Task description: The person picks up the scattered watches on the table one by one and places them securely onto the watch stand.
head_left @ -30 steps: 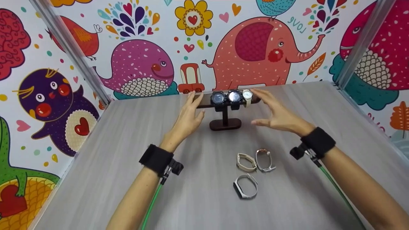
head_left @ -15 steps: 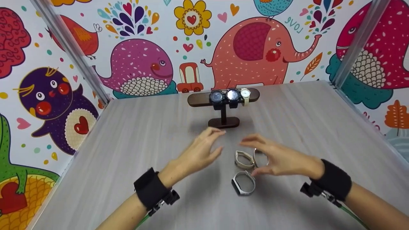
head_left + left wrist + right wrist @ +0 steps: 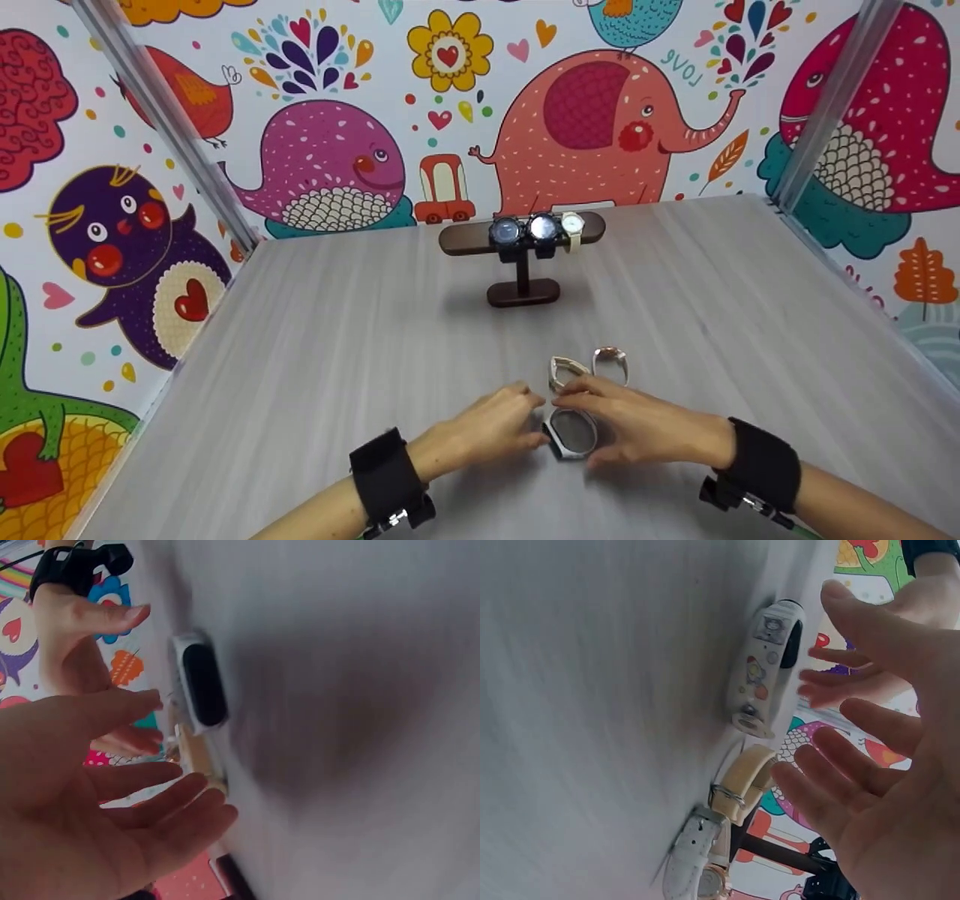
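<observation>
A white fitness band [image 3: 576, 454] with a dark screen [image 3: 204, 685] stands looped on its edge on the table, between both hands. My left hand [image 3: 491, 426] is at its left, fingers loosely bent and apart from the band in the left wrist view. At its right is my right hand [image 3: 645, 424], thumb and fingers spread around that side without gripping. Printed pictures show on the white strap [image 3: 759, 667] in the right wrist view. Just behind lie a beige-strapped watch [image 3: 556, 373], partly hidden by the right fingers, and a white-strapped watch [image 3: 610, 352] with a rose-gold case.
Farther back stands a dark brown watch stand [image 3: 465, 241]. Its bar carries two black watches [image 3: 507, 231] and a small pale-strapped watch [image 3: 573, 223]. Cartoon-printed panels [image 3: 337, 150] enclose the back and sides of the grey table [image 3: 337, 322].
Both hands have come away from the ends of the stand's bar, down toward the near side of the table, to either side of the fitness band. The watches on the stand stay put.
</observation>
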Available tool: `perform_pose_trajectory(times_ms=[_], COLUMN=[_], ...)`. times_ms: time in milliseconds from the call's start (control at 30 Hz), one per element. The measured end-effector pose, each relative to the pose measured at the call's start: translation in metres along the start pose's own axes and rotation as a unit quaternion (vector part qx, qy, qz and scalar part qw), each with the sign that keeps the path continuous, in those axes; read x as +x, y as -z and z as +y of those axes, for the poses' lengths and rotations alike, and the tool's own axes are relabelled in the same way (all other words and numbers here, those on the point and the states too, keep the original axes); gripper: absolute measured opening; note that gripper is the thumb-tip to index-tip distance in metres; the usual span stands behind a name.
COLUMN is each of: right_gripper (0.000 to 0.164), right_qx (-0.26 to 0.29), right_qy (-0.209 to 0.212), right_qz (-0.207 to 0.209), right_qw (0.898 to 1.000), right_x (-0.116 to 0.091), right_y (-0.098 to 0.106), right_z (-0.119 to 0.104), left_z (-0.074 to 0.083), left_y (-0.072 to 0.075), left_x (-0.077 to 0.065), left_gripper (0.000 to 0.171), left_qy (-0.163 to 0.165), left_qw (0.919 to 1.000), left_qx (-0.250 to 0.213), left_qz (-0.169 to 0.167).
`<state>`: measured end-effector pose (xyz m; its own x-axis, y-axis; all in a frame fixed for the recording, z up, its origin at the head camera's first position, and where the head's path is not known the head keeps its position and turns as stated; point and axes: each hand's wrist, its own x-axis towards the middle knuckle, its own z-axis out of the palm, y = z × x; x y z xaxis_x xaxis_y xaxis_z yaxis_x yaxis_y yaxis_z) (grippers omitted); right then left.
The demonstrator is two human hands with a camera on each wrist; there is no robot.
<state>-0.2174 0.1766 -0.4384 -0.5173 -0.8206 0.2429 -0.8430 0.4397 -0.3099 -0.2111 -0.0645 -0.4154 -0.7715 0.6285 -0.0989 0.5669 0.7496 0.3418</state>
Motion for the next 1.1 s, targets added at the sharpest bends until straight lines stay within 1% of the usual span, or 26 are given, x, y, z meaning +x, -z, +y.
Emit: perform_pose_trajectory(times_ms=[100,200,400,533,633,833,967,1033,1100], right_gripper=[0.077,0.073,0.068,0.067,0.067,0.063,0.06,0.059,0.059], right_qx=[0.0,0.0,0.018,0.015,0.008,-0.017,-0.016,-0.005,0.012], right_qy=[-0.003,-0.011,-0.038,-0.05,-0.05,-0.046,-0.048,-0.045,-0.049], right_qz=[-0.002,-0.012,-0.038,-0.053,-0.058,-0.044,-0.047,-0.046,-0.041], right_qw=[1.0,1.0,0.998,0.997,0.997,0.998,0.998,0.998,0.998], right_x=[0.001,0.002,0.006,0.011,0.013,0.017,0.019,0.02,0.022], right_y=[-0.004,-0.006,-0.007,-0.006,-0.006,-0.007,-0.006,-0.004,0.001], right_z=[0.0,-0.001,-0.003,-0.003,-0.004,-0.005,-0.006,-0.006,-0.005], left_z=[0.002,0.004,0.004,0.003,0.003,0.002,0.001,0.001,0.002], left_y=[-0.007,-0.011,-0.014,-0.015,-0.015,-0.014,-0.011,-0.007,0.001], left_x=[-0.001,0.0,0.003,0.003,0.004,0.004,0.003,0.002,0.0], left_gripper=[0.042,0.036,0.03,0.028,0.028,0.028,0.031,0.031,0.035], left_qy=[-0.001,-0.003,-0.006,-0.011,-0.015,-0.028,-0.039,-0.033,-0.021], left_qw=[0.9999,0.9997,0.9997,0.9997,0.9997,0.9994,0.9992,0.9993,0.999], left_qx=[0.011,0.02,0.023,0.021,0.018,0.019,0.004,-0.013,-0.035], left_qz=[-0.009,-0.013,-0.009,-0.003,-0.002,-0.003,-0.008,-0.013,-0.015])
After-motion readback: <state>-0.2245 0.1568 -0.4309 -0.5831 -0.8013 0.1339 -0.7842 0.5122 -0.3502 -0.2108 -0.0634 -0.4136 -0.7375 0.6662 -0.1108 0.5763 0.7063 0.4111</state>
